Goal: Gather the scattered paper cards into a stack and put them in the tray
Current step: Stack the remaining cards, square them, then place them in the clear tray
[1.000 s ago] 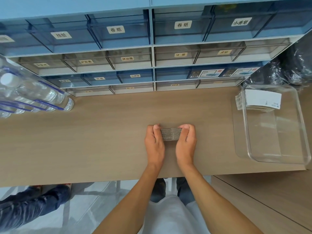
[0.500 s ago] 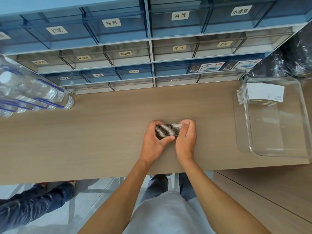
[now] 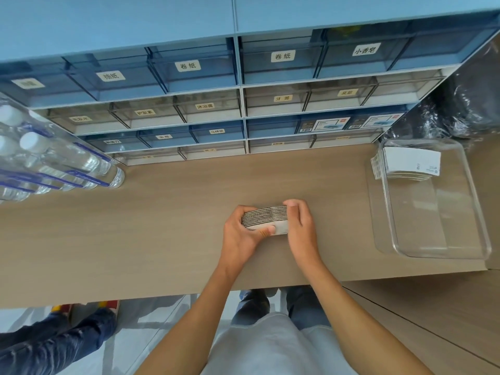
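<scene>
My left hand (image 3: 243, 234) now cups the stack (image 3: 266, 218), fingers pinching it; right hand (image 3: 300, 226) presses its end; tray (image 3: 433, 253) is next.

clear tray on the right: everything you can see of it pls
The tray is a clear, glossy plastic bin, rectangular with rounded corners and raised walls. It sits flat on the wooden counter at its right end, below the drawer shelving. One pile of white cards lies inside at its far end; the rest of the floor is bare. Neither hand touches it; both are at the centre holding another card stack.
</scene>
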`<state>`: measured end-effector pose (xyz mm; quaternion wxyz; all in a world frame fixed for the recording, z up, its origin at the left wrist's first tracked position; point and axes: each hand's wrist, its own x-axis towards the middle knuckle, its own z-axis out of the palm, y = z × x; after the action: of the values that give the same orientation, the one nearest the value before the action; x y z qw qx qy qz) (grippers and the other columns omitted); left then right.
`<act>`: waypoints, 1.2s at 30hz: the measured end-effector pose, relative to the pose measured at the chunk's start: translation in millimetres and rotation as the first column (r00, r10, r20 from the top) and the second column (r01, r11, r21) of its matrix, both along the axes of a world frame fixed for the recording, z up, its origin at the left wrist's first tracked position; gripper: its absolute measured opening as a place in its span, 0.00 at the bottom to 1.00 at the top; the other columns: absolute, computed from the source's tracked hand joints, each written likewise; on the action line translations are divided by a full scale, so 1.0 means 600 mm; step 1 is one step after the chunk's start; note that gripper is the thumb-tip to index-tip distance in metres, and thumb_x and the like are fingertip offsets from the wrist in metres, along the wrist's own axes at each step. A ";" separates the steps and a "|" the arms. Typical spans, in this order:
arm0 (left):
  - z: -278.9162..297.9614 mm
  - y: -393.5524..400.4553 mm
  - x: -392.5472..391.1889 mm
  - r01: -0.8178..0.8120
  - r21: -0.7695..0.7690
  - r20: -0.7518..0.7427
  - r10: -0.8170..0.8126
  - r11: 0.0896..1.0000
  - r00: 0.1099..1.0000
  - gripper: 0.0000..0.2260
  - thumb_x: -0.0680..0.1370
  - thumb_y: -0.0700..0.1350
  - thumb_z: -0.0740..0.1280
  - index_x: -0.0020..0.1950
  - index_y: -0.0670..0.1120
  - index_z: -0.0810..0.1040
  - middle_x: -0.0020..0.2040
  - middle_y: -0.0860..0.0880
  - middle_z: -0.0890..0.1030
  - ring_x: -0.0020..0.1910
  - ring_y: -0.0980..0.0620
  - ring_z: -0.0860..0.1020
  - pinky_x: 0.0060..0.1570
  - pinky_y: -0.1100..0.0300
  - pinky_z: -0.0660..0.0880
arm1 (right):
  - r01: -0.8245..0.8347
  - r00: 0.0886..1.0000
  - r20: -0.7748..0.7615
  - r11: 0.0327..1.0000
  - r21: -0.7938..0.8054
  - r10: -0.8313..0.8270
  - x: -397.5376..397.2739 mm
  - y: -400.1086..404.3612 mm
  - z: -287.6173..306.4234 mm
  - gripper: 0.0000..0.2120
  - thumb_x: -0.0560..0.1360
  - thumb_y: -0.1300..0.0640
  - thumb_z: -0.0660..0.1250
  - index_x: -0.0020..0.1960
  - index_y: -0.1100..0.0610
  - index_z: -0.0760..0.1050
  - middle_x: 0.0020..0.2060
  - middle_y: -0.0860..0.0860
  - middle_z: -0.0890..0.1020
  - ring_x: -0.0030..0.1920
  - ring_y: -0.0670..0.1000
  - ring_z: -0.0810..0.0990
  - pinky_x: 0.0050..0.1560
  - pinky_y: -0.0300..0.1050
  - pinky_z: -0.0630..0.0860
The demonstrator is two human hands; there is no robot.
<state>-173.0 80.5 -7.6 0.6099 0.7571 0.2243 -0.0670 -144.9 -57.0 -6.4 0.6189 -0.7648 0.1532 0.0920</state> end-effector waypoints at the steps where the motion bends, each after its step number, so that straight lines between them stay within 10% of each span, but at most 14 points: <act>1: 0.005 0.003 0.001 -0.024 -0.049 -0.031 0.022 0.999 0.999 0.23 0.60 0.48 0.83 0.51 0.52 0.79 0.46 0.53 0.85 0.43 0.59 0.83 0.42 0.65 0.78 | -0.014 0.999 -0.034 0.998 0.063 0.016 0.000 -0.008 0.007 0.08 0.81 0.54 0.60 0.52 0.53 0.77 0.45 0.43 0.81 0.44 0.35 0.78 0.45 0.27 0.71; 8: 0.059 -0.003 0.008 -0.145 -0.299 -0.085 0.125 0.943 0.989 0.28 0.62 0.51 0.82 0.58 0.57 0.74 0.51 0.48 0.82 0.43 0.55 0.82 0.42 0.61 0.79 | -0.014 0.974 -0.192 0.879 0.477 0.120 -0.014 -0.035 0.056 0.17 0.74 0.61 0.72 0.62 0.60 0.76 0.56 0.59 0.84 0.58 0.58 0.82 0.61 0.53 0.77; 13: 0.094 -0.036 0.025 -0.206 -0.400 -0.100 0.181 0.893 0.978 0.31 0.66 0.46 0.81 0.64 0.53 0.70 0.57 0.41 0.81 0.50 0.48 0.83 0.46 0.60 0.80 | 0.255 0.957 -0.280 0.663 0.704 -0.071 -0.028 -0.030 0.086 0.17 0.74 0.68 0.69 0.62 0.67 0.73 0.56 0.63 0.83 0.57 0.58 0.83 0.58 0.50 0.79; 19: 0.116 -0.085 0.042 -0.273 -0.555 -0.179 0.208 0.786 0.962 0.29 0.69 0.38 0.79 0.66 0.44 0.70 0.59 0.38 0.82 0.58 0.39 0.82 0.61 0.42 0.78 | 0.397 0.918 -0.293 0.594 0.700 -0.268 -0.022 -0.043 0.110 0.15 0.75 0.68 0.69 0.61 0.66 0.76 0.54 0.62 0.84 0.54 0.56 0.84 0.48 0.45 0.81; 24: 0.127 -0.133 0.042 -0.258 -0.710 -0.237 0.122 0.655 0.964 0.16 0.74 0.36 0.74 0.60 0.34 0.78 0.56 0.37 0.85 0.56 0.41 0.84 0.59 0.50 0.79 | 0.460 0.881 -0.285 0.545 0.701 -0.378 -0.009 -0.090 0.127 0.16 0.74 0.66 0.70 0.61 0.65 0.76 0.55 0.62 0.84 0.55 0.59 0.84 0.50 0.47 0.81; 36: 0.167 -0.373 0.108 -0.242 -0.705 -0.284 0.047 0.667 0.958 0.09 0.74 0.37 0.74 0.52 0.40 0.79 0.55 0.36 0.85 0.50 0.44 0.85 0.52 0.54 0.81 | 0.570 0.782 -0.311 0.418 0.707 -0.541 0.037 -0.311 0.157 0.14 0.76 0.55 0.69 0.60 0.59 0.78 0.51 0.58 0.87 0.49 0.54 0.87 0.46 0.45 0.81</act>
<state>-108.3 -143.5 92.4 0.8329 0.4149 0.3107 -0.1938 -122.9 -243.7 87.8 0.8752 -0.3276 0.3528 -0.0480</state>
